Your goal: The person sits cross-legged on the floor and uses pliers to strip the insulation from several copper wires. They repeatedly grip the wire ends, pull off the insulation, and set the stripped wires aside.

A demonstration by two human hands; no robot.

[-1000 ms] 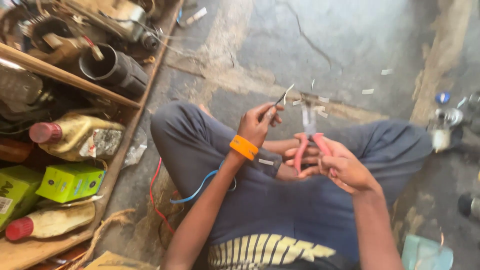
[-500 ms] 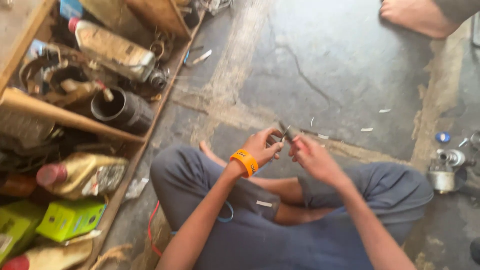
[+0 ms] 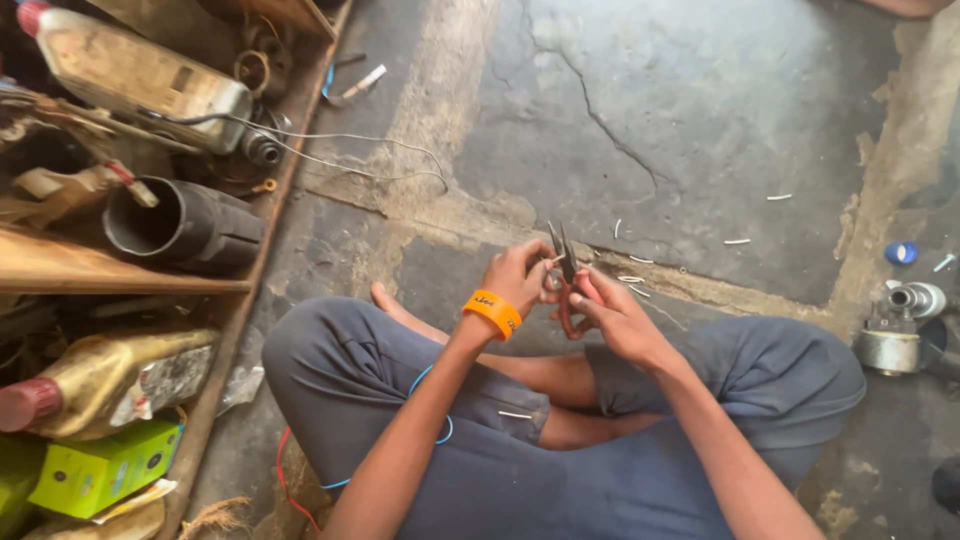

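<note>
Over the crossed legs, just above the lap, both hands meet around a pair of red-handled pliers (image 3: 566, 268). The right hand (image 3: 618, 315) is closed around the red handles, its fingers wrapped on them, with the dark nose pointing toward twelve o'clock, away from the body, a hold that seems to keep the tips in plain sight. The left hand (image 3: 520, 277), with an orange wristband (image 3: 491, 312) on its wrist, is pinched together at the pliers' jaws from nine o'clock; whether it grips a small piece of wire there I cannot tell, the spot is too small. Short white wire offcuts (image 3: 630, 279) lie on the cracked concrete floor (image 3: 700, 120) toward one and two o'clock of the hands, close enough to have dropped from the work. A blue wire (image 3: 441, 432) loops over the dark trousers at seven o'clock. Far off at nine o'clock a wooden shelf (image 3: 120, 285) holds a black pipe section (image 3: 180, 222) and oil bottles (image 3: 105, 380); a small metal part (image 3: 888, 345) sits at three o'clock.

Against the picture of a second ago, the hands have come together: then they were apart, the left holding a thin piece up, the pliers to its right.
</note>
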